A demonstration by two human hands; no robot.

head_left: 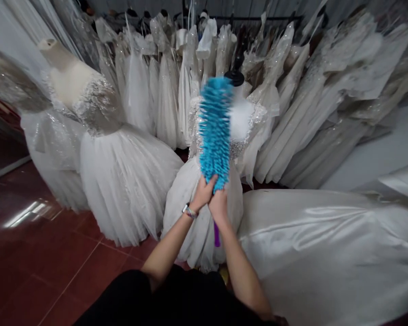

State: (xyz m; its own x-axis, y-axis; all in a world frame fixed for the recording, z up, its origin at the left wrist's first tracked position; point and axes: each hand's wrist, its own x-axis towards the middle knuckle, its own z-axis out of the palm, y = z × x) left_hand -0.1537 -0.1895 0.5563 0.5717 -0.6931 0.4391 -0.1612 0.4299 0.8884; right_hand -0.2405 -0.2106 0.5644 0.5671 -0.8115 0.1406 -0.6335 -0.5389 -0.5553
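A blue microfibre duster [216, 131] stands upright in front of me, its fluffy head slightly blurred at the top. My left hand [203, 194] is closed at the lower end of the head, thumb across it. Just below and to the right, my right hand [219, 207] is wrapped round the handle, whose purple end [216, 235] sticks out beneath. Behind the duster is a mannequin with a black neck cap [235, 78], wearing a white beaded wedding dress [204, 217]. The duster hides part of its bodice; whether they touch I cannot tell.
Another mannequin in a full-skirted white gown [122, 167] stands to the left, with a sparkling gown [59, 154] beyond it. Several dresses hang from a rack [258, 18] at the back. A satin skirt [326, 235] spreads at the right. The floor [75, 258] is red tile.
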